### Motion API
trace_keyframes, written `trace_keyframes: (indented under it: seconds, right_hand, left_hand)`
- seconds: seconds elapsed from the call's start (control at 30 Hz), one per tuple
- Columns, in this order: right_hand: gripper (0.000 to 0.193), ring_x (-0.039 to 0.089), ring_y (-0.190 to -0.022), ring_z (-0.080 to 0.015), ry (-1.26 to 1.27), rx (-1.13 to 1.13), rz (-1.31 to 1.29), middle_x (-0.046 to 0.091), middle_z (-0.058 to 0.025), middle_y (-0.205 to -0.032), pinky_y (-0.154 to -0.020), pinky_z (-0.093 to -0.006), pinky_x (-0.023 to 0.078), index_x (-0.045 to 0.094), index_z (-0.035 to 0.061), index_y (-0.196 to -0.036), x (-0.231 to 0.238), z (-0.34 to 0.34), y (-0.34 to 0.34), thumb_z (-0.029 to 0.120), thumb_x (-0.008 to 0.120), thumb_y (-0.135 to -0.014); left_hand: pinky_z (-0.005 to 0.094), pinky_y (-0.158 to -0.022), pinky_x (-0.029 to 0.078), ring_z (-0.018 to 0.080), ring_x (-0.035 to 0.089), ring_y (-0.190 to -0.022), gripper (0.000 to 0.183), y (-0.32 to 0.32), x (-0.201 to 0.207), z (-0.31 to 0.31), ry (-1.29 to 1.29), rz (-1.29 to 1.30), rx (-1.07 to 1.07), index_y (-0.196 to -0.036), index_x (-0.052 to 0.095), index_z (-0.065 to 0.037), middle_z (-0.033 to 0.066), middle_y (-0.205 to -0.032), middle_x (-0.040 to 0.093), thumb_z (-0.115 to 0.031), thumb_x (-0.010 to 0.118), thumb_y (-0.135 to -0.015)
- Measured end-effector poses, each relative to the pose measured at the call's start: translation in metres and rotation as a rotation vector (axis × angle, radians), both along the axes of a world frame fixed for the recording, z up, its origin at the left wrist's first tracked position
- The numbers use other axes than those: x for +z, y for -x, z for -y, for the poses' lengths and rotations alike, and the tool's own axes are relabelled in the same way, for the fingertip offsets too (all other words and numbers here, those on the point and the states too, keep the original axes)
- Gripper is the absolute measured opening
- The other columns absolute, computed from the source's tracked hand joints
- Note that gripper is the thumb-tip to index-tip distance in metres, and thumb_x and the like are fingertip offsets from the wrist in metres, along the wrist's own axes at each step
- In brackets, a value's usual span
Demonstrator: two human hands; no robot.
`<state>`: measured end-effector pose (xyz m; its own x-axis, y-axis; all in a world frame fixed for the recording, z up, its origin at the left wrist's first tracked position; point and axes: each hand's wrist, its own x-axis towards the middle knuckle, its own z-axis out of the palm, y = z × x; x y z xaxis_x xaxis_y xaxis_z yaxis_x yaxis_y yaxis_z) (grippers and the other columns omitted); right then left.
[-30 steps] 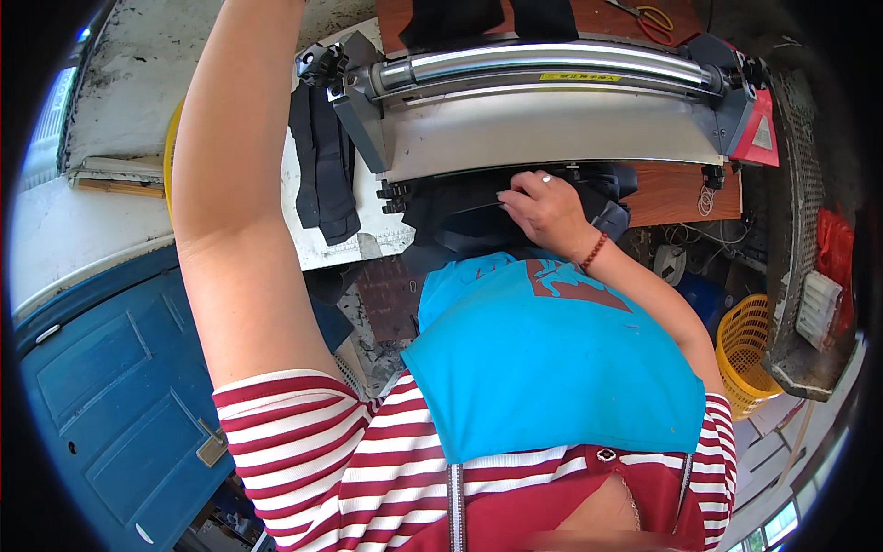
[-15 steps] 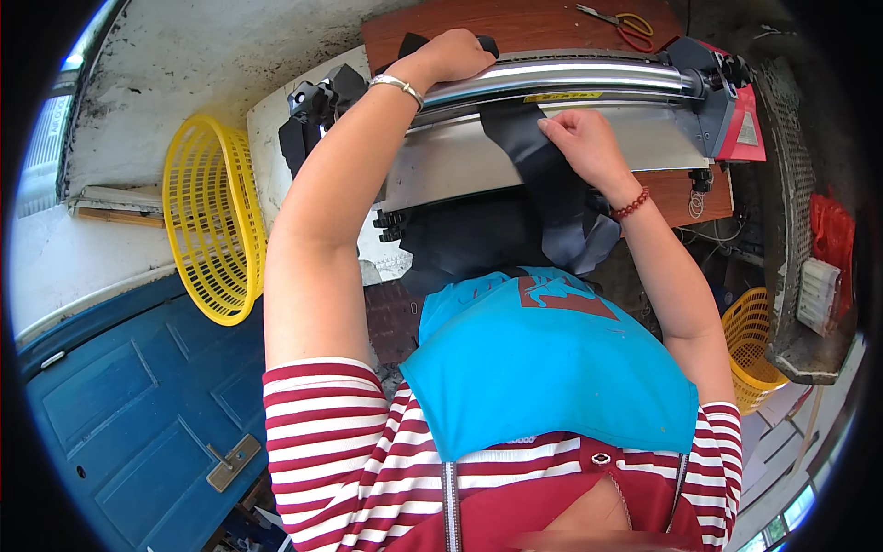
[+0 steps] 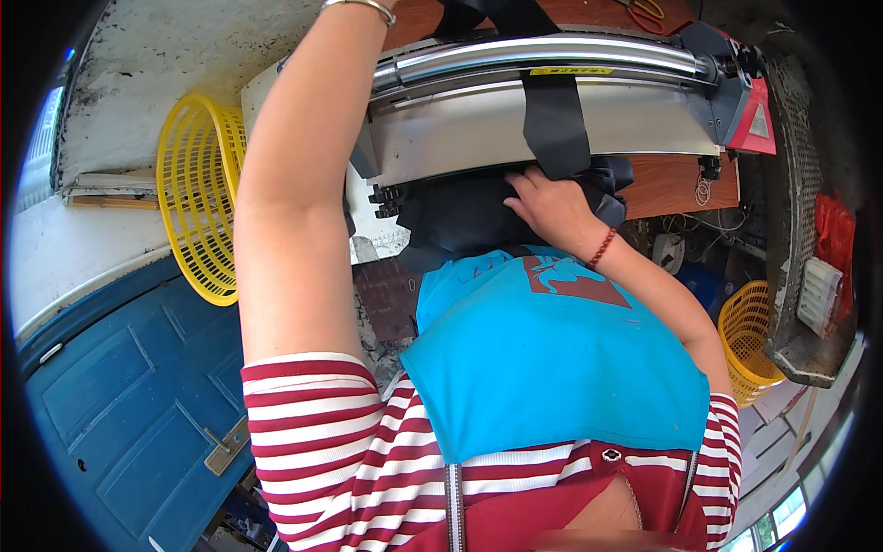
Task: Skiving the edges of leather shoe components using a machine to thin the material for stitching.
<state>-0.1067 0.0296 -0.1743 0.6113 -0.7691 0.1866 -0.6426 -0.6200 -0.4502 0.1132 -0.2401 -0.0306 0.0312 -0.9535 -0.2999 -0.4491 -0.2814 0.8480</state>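
Observation:
A long black strip of sheet material (image 3: 555, 129) lies across the metal feed plate (image 3: 451, 133) and under the shiny roller (image 3: 552, 57). Beyond the roller, black material (image 3: 515, 15) comes out over the wooden tabletop. My left arm stretches past the machine's left end, and the hand is cut off by the upper edge of the picture. Just below the feed plate, my right hand (image 3: 559, 213) rests at a pile of black pieces (image 3: 460, 221) on my lap. Its thumb and fingers are apart, with the fingertips against the dark material.
Scissors (image 3: 647, 13) with red and yellow handles lie behind the roller. A yellow basket (image 3: 198, 202) stands at the left, another yellow basket (image 3: 750, 340) at the lower right. The machine's red and grey end housing (image 3: 750, 115) borders a grey ledge. A blue door (image 3: 138, 396) is at the left.
My left hand has gone from above the roller up past the picture's edge. My right hand has let go of the black strip and dropped to the pile; the strip now lies flatter on the plate.

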Motion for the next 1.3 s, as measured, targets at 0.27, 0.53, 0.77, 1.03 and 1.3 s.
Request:
trace_keyframes:
  seconds: [0.27,0.53,0.77,1.03,1.3]
  right_hand:
    - [0.020,0.069,-0.067,-0.0278,0.063,-0.035,-0.134,0.065,-0.0108,-0.093,-0.058,-0.0376,0.056,0.068,0.0075,-0.096,-0.036,0.002,-0.006,0.026,0.073,-0.089]
    - [0.009,0.062,-0.063,-0.0222,-0.069,-0.068,0.453,0.064,-0.0079,-0.080,-0.063,-0.0300,0.049,0.068,0.0045,-0.099,0.048,0.013,0.022,0.012,0.070,-0.094]
    - [0.018,0.062,-0.064,-0.0156,-0.573,-0.438,0.470,0.068,-0.0092,-0.075,-0.064,-0.0303,0.049,0.061,0.0010,-0.110,0.067,0.065,0.030,0.014,0.065,-0.099]
    - [0.020,0.069,-0.087,-0.0376,-0.257,-0.440,0.216,0.073,-0.0145,-0.098,-0.070,-0.0458,0.053,0.062,0.0045,-0.107,0.057,0.089,0.035,0.015,0.071,-0.093]
    - [0.015,0.066,-0.069,-0.0272,0.117,-0.037,0.247,0.063,-0.0060,-0.081,-0.060,-0.0372,0.053,0.067,0.0089,-0.095,0.049,0.023,0.034,0.018,0.077,-0.088]
  left_hand:
    - [0.0329,-0.063,0.047,0.0163,0.052,-0.073,0.002,-0.038,0.070,-0.001,0.270,-0.306,0.053,-0.085,0.060,-0.006,0.0026,-0.084,0.055,-0.006,0.062,-0.083]
    - [0.0376,-0.059,0.051,0.0187,0.059,-0.073,0.033,-0.006,0.099,-0.035,0.952,0.067,0.510,-0.112,0.068,-0.004,0.0091,-0.093,0.063,0.003,0.054,-0.083]
    - [0.0456,-0.072,0.052,0.0300,0.065,-0.079,0.027,-0.024,-0.004,-0.023,0.814,0.561,-0.454,-0.105,0.076,-0.002,0.0221,-0.094,0.072,-0.002,0.051,-0.094]
    - [0.0395,-0.084,0.055,0.0327,0.072,-0.090,0.033,0.010,-0.083,-0.026,-0.045,0.398,-0.531,-0.090,0.081,-0.004,0.0210,-0.096,0.076,-0.034,0.071,-0.082]
    - [0.0359,-0.053,0.035,0.0187,0.049,-0.065,0.014,0.005,-0.044,0.000,-0.143,-0.076,-0.070,-0.080,0.068,-0.006,0.0055,-0.076,0.058,-0.018,0.071,-0.088]
